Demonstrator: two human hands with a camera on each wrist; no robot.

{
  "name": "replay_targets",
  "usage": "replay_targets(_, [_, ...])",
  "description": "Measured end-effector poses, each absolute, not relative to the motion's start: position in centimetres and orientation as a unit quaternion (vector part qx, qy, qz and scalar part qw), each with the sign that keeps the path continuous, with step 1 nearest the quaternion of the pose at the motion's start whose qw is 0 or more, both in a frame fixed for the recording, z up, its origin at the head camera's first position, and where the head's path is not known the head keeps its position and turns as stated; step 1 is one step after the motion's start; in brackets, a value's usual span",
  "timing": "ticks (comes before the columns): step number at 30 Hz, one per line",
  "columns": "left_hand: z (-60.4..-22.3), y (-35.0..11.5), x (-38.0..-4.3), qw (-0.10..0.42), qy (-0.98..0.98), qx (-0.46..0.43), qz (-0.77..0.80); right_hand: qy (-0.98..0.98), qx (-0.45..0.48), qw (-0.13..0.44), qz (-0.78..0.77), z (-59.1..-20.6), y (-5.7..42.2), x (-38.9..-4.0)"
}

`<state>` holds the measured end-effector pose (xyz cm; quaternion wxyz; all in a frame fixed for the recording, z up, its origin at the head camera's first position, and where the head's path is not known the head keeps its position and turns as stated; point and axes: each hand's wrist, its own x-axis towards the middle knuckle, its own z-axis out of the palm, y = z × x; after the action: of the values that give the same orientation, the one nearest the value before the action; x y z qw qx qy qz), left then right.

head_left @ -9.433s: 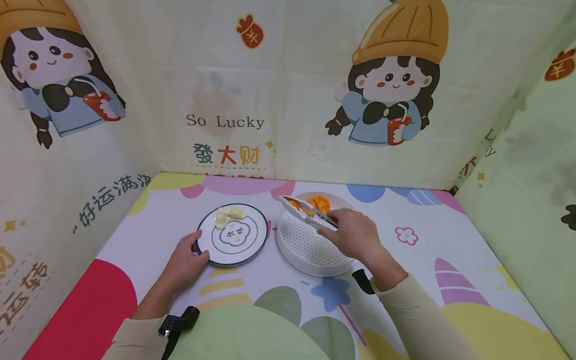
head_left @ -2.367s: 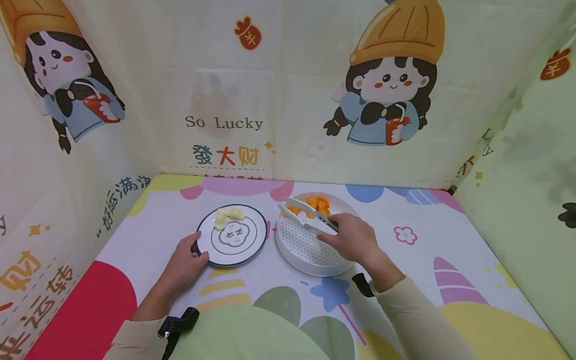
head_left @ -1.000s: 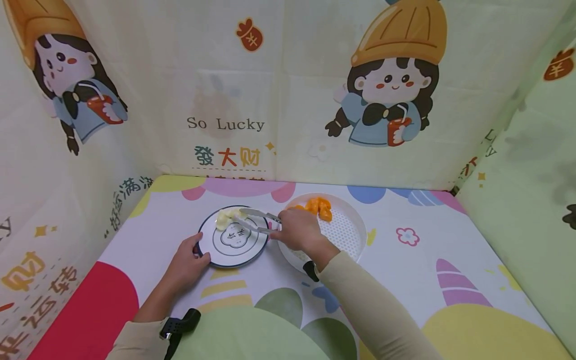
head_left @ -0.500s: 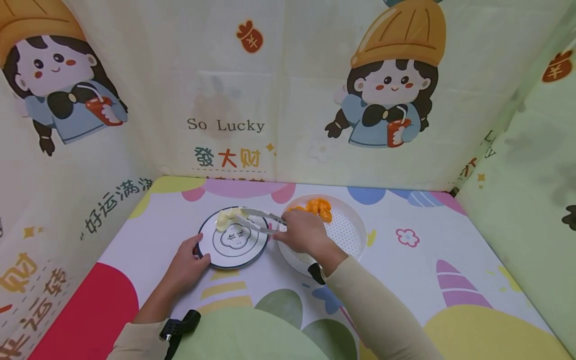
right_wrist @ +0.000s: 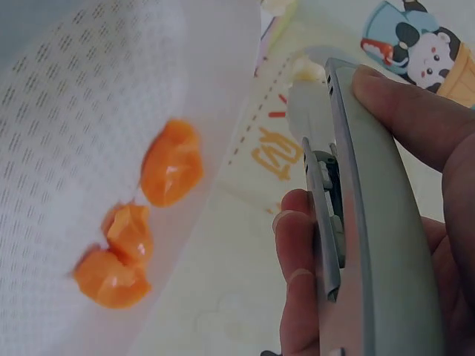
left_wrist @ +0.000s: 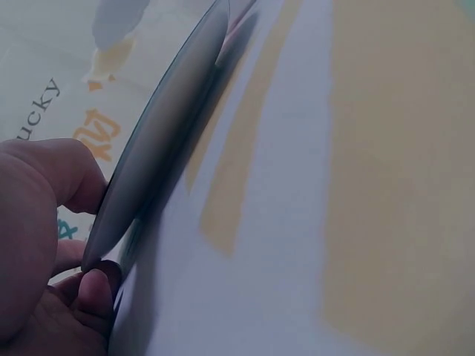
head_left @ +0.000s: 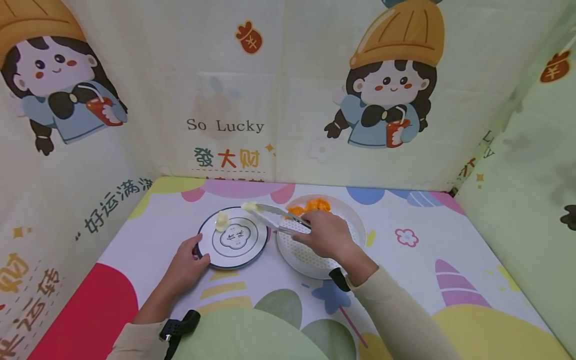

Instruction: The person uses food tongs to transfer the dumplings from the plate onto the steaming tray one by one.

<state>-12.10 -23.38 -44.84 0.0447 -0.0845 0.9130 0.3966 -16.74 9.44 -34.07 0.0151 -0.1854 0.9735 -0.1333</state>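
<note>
My left hand (head_left: 189, 257) grips the left edge of a white plate (head_left: 229, 259) with a dark blue rim, thumb and fingers on either side of it. One pale yellow dumpling (head_left: 222, 221) lies on the plate. With my right hand (head_left: 330, 235) I hold metal tongs (head_left: 294, 218) with whitish tips, which pinch another pale dumpling (head_left: 249, 205) above the plate's far edge. Several orange dumplings (head_left: 317, 204) sit at the far side of a round white steamer tray (head_left: 310, 255) with a perforated bottom; they show large in the right wrist view.
The plate and tray stand side by side on a tabletop with a colourful printed cloth (head_left: 405, 280). Cream curtains (head_left: 297, 100) with cartoon prints enclose the back and both sides. A dark strap (head_left: 180, 325) is on the left wrist.
The tongs set an orange dumpling in the tray, then moved left to the plate. They have now lifted one pale dumpling up and towards the right. My left hand stays on the plate.
</note>
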Motion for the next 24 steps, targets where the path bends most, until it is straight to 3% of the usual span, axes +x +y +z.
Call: replay_targets(24, [-44.9, -23.3, -12.2, 0.039, 0.913, -0.083, 0.397, 0.982, -0.124, -0.002, -0.142, -34.2, 17.5, -15.2])
